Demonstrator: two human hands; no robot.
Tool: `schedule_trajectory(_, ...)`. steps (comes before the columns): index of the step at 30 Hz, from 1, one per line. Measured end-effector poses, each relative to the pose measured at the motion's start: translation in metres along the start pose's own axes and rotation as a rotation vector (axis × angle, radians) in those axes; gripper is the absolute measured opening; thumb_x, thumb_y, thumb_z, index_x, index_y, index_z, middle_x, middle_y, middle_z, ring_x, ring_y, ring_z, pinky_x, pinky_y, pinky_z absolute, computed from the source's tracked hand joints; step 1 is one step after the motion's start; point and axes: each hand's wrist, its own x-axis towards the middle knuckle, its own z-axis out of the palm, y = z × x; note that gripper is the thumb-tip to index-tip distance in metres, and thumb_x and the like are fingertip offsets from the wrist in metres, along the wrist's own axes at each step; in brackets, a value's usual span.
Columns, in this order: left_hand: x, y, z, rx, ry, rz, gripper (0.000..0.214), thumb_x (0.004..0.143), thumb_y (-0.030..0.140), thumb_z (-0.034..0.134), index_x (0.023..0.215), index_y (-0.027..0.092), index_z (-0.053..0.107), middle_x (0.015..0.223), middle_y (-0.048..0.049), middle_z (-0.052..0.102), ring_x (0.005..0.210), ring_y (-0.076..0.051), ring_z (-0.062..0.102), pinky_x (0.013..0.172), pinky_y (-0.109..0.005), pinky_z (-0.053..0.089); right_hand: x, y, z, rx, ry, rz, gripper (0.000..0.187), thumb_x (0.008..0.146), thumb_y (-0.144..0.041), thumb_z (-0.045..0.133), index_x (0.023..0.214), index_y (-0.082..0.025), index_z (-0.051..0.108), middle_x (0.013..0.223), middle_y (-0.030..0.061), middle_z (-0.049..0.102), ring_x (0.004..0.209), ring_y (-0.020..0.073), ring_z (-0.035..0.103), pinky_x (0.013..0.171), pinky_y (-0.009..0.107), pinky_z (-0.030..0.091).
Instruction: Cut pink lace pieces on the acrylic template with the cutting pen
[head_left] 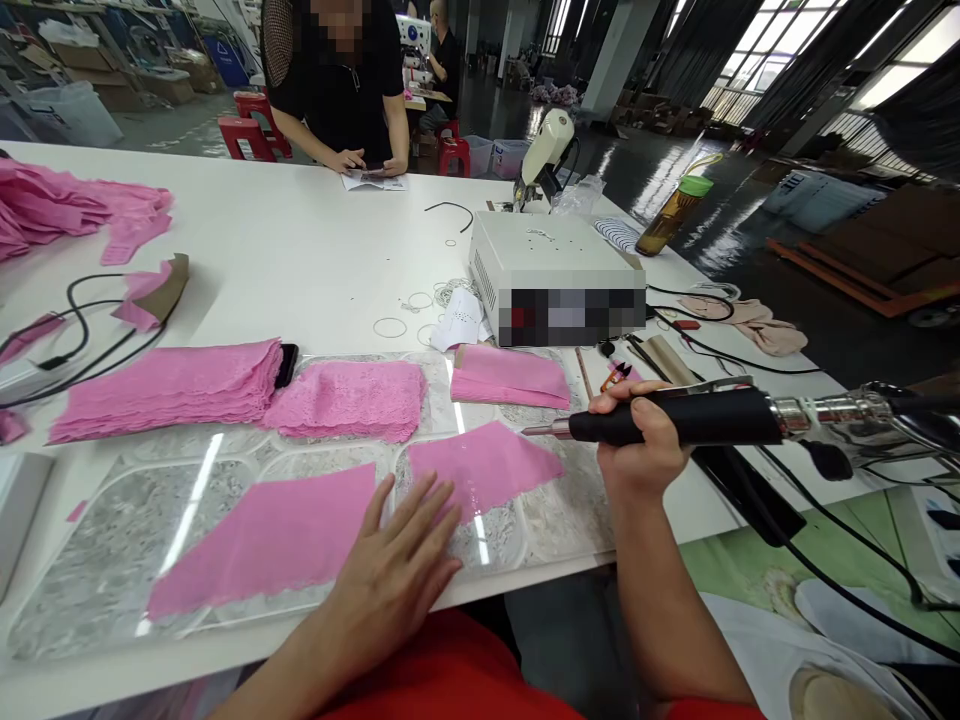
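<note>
My left hand (397,565) lies flat with its fingers spread on the glass plate (112,560), touching the edges of two pink fabric pieces, a large one (262,540) and a smaller one (480,475). My right hand (637,440) is closed around the black handle of a cutting tool (690,418), its metal tip pointing left just above the smaller piece's right corner. Cables run from the tool's metal rear end off to the right.
Stacks of pink fabric (172,385), pink lace (349,398) and another pink pile (510,375) lie behind the plate. A white control box (551,270) stands beyond. A person in black (337,90) stands at the table's far side. A bottle (671,215) is at the right edge.
</note>
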Motion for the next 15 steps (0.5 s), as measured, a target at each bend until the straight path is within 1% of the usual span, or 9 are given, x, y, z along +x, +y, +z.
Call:
schedule_trajectory(2, 0.0027, 0.0058, 0.0006, -0.006, -0.023, 0.049, 0.031, 0.092, 0.021, 0.053, 0.122, 0.017, 0.059, 0.132, -0.009, 0.06, 0.137, -0.024, 0.04, 0.121, -0.047, 0.013, -0.0011, -0.0008, -0.0062, -0.007, 0.015, 0.011, 0.009, 0.062, -0.024, 0.058, 0.07, -0.02, 0.057, 0.062, -0.0048, 0.057, 0.048, 0.0101, 0.054, 0.052, 0.028, 0.046)
schedule_trajectory(5, 0.0051, 0.0093, 0.0042, -0.005, -0.045, 0.083, 0.03, 0.093, 0.021, 0.052, 0.122, 0.016, 0.06, 0.133, -0.0077, 0.059, 0.137, -0.024, 0.041, 0.122, -0.046, 0.01, -0.0031, -0.0006, -0.0103, -0.007, 0.016, 0.008, 0.009, 0.062, -0.023, 0.057, 0.07, -0.019, 0.057, 0.063, -0.0045, 0.058, 0.048, 0.0105, 0.054, 0.051, 0.029, 0.046)
schedule_trajectory(11, 0.0038, 0.0097, 0.0086, 0.016, -0.052, 0.101, 0.032, 0.094, 0.022, 0.052, 0.125, 0.015, 0.058, 0.131, -0.0106, 0.06, 0.135, -0.025, 0.042, 0.12, -0.051, 0.014, -0.0035, 0.0013, -0.0092, 0.012, 0.009, 0.021, 0.01, 0.062, -0.023, 0.059, 0.071, -0.019, 0.057, 0.063, -0.0039, 0.058, 0.048, 0.0107, 0.055, 0.052, 0.029, 0.046)
schedule_trajectory(15, 0.0029, 0.01, 0.0086, 0.015, -0.059, 0.098, 0.033, 0.093, 0.022, 0.053, 0.125, 0.014, 0.058, 0.132, -0.0111, 0.06, 0.135, -0.025, 0.043, 0.12, -0.05, 0.016, -0.0037, 0.0048, -0.0057, 0.016, -0.004, 0.008, 0.01, 0.063, -0.024, 0.059, 0.072, -0.019, 0.056, 0.065, -0.004, 0.058, 0.049, 0.0103, 0.054, 0.052, 0.029, 0.046)
